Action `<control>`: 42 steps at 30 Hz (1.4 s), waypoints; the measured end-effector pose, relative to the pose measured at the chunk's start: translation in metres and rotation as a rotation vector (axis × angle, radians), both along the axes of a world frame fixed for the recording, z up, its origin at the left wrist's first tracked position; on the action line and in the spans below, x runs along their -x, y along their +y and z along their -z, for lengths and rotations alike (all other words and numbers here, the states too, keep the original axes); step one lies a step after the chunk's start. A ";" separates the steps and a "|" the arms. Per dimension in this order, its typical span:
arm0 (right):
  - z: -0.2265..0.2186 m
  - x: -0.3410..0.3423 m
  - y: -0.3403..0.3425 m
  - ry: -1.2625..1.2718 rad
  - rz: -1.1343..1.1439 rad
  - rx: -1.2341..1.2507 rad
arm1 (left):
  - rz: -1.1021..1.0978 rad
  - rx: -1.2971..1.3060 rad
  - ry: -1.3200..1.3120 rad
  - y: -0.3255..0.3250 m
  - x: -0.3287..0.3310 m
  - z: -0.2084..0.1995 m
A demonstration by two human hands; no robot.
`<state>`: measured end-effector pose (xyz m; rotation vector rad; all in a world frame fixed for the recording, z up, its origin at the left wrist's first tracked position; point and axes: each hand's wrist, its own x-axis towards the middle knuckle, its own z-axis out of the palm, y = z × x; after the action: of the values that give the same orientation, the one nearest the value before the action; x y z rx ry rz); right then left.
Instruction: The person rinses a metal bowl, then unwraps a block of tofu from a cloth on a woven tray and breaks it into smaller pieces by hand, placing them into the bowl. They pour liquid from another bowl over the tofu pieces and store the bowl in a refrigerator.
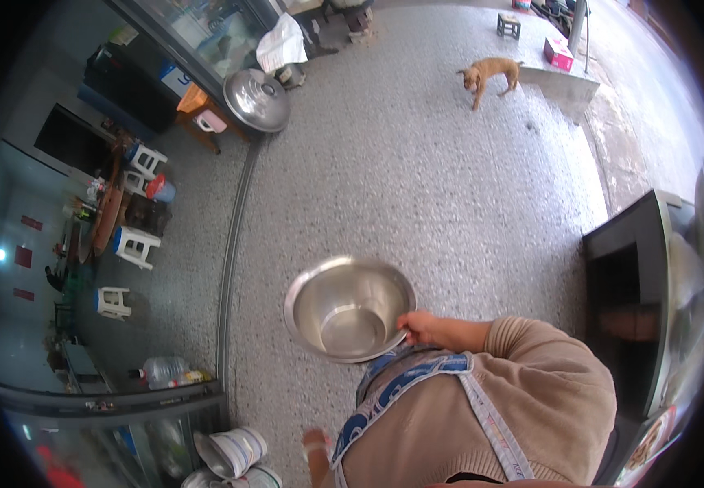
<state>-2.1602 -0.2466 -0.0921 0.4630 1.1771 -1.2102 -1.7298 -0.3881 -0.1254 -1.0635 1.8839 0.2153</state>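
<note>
My right hand point(419, 326) grips the rim of a wide stainless steel basin point(311, 298) at its right side. The basin is held in front of my apron point(405, 392), its inside facing up with nothing in it. Low in the picture, my left hand point(314, 440) hangs beside my body, away from the basin. It is smeared and small, so its fingers do not show clearly. Nearest to it are white buckets point(236, 452) by the glass door.
A brown dog point(493, 76) stands far right near a step. A big metal lid point(257, 100) leans by the doorway. Left of the door track point(235, 236) are white stools point(134, 246) and a water jug point(161, 372). A dark cabinet point(625, 285) stands at right.
</note>
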 end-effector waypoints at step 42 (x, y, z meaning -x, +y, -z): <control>0.055 0.550 -0.890 0.707 0.093 -0.263 | -1.148 -0.150 0.913 -0.855 0.403 0.069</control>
<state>-2.7102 -1.1366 -0.1474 0.2861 1.9509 -1.3514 -2.1331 -1.2431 -0.1946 -2.0426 1.6525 1.6897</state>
